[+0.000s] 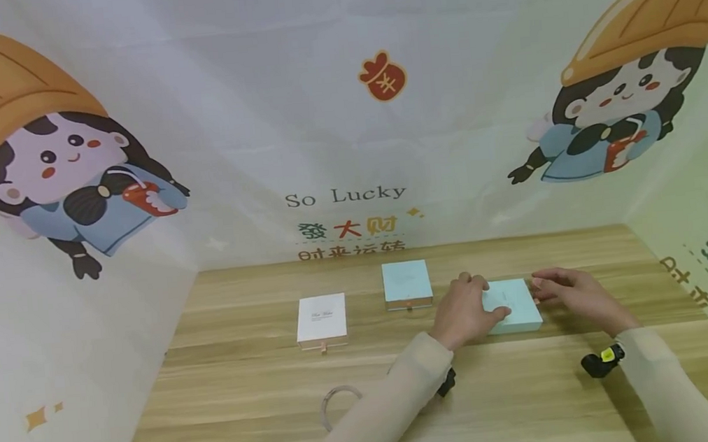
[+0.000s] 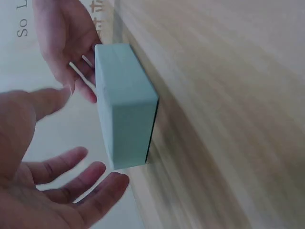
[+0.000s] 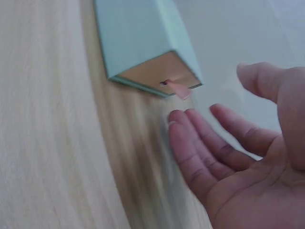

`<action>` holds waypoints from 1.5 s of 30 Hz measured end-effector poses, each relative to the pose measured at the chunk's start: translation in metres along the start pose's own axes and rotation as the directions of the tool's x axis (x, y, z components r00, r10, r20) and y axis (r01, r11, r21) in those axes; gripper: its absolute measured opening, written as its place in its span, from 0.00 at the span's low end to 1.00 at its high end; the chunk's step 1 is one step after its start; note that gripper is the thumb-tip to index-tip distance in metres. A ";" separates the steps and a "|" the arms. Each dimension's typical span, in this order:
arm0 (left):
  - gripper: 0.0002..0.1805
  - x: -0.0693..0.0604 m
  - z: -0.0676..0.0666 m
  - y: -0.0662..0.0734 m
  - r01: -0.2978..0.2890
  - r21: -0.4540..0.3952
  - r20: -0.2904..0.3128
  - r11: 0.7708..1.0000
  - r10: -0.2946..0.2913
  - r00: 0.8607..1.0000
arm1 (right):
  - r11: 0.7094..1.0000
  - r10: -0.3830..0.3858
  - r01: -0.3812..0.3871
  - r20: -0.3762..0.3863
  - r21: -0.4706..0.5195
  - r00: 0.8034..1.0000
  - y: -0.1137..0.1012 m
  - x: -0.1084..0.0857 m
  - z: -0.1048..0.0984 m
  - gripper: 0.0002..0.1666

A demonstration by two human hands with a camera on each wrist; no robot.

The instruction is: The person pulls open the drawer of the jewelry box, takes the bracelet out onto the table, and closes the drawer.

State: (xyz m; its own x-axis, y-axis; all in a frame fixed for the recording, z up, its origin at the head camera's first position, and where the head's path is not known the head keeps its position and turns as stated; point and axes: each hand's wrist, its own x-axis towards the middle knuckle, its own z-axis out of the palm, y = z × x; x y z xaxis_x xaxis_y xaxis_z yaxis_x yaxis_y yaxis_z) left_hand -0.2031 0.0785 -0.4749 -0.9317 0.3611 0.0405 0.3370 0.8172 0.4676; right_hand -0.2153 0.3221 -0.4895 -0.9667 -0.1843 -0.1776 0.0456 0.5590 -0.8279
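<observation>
On the right side of the table lies a pale mint drawer box (image 1: 513, 304), its sleeve lid up. In the right wrist view its open end shows a peach drawer front with a pink ribbon tab (image 3: 178, 89). My left hand (image 1: 463, 311) is at the box's left side, fingers spread and thumb over the top; whether it touches the box I cannot tell. My right hand (image 1: 578, 299) is at the ribbon end, its loosely bent fingers (image 3: 224, 152) beside the tab and apart from it.
A second mint box (image 1: 406, 283) stands at the back middle of the wooden table (image 1: 248, 385). Left of it lies a white box (image 1: 321, 316) with a ribbon tab facing the front. A silvery ring-shaped bangle (image 1: 325, 409) lies near my left forearm, partly hidden by the sleeve.
</observation>
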 end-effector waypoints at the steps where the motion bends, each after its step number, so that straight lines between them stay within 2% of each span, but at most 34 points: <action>1: 0.31 0.002 -0.001 0.000 -0.008 -0.002 0.009 1.000 0.008 1.000 | 1.000 0.015 -0.015 0.013 0.024 1.000 0.000 0.000 -0.001 0.43; 4: 0.36 0.008 -0.003 0.000 -0.034 -0.014 0.038 0.999 0.035 0.999 | 0.996 0.054 -0.056 0.040 0.062 0.998 -0.002 -0.002 -0.002 0.46; 6: 0.39 0.011 -0.004 0.000 -0.057 -0.014 0.058 0.998 0.058 0.997 | 0.994 0.071 -0.075 0.056 0.084 0.996 -0.002 -0.003 -0.002 0.44; 10: 0.45 0.017 -0.004 0.000 -0.119 0.022 0.098 0.993 0.116 0.988 | 0.985 0.114 -0.124 0.085 0.122 0.990 -0.001 -0.005 -0.002 0.42; 14: 0.48 0.022 0.001 0.001 -0.185 0.059 0.130 0.981 0.177 0.976 | 0.980 0.119 -0.135 0.114 0.148 0.986 0.003 -0.006 -0.001 0.43; 19: 0.49 0.027 0.008 0.001 -0.242 0.128 0.170 0.962 0.219 0.961 | 0.979 0.095 -0.113 0.110 0.172 0.989 0.006 -0.008 0.003 0.35; 24: 0.50 0.028 0.012 0.000 -0.256 0.173 0.209 0.951 0.219 0.953 | 0.987 0.061 -0.073 0.083 0.146 0.995 0.007 -0.008 0.009 0.30; 32: 0.44 0.031 0.012 0.001 -0.285 0.239 0.228 0.928 0.232 0.946 | 0.997 0.034 -0.036 0.020 0.074 0.999 0.012 -0.005 0.015 0.25; 39: 0.45 0.033 0.014 0.000 -0.270 0.247 0.241 0.930 0.211 0.947 | 0.999 0.053 -0.053 -0.027 0.013 0.998 0.008 -0.005 0.019 0.19; 45: 0.45 0.033 0.012 0.002 -0.261 0.255 0.241 0.931 0.200 0.950 | 0.999 0.027 -0.029 -0.076 -0.022 0.997 0.009 -0.004 0.022 0.15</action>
State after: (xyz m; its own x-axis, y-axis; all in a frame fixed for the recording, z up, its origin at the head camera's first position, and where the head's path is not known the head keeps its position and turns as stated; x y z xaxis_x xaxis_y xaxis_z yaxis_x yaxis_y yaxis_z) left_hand -0.2315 0.0977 -0.4831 -0.7847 0.6145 -0.0813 0.5913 0.7814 0.1994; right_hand -0.2051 0.3099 -0.5075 -0.9814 -0.1073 -0.1595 0.0681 0.5821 -0.8103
